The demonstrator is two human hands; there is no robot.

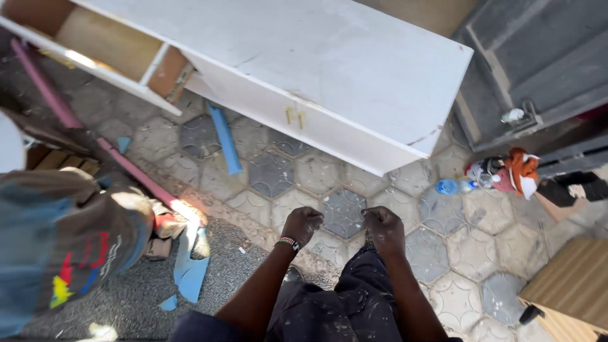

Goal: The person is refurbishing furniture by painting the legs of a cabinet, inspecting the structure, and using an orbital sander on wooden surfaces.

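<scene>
Head view, looking straight down over hexagon paving [272, 174]. Landmark: white cabinet [329, 69] lying across the top of the view, two small brass knobs [294, 116] on its near face. Below the cabinet, both hands hang over the pavers, well apart from it. Left hand [303, 225] curled into a loose fist, beaded band at the wrist; right hand [384, 229] likewise curled, fingers tucked in. Cannot tell whether either pinches anything; nothing visible in them. The two fists sit near each other, not touching. Paint-flecked dark trousers [342, 304] directly beneath the hands. Left of the cabinet's near edge, a blue strip [225, 139] lies on the pavers; further left a pink bar [95, 136] runs diagonally. Right of the cabinet, a blue-capped bottle [448, 186] and an orange cloth heap [519, 170].
</scene>
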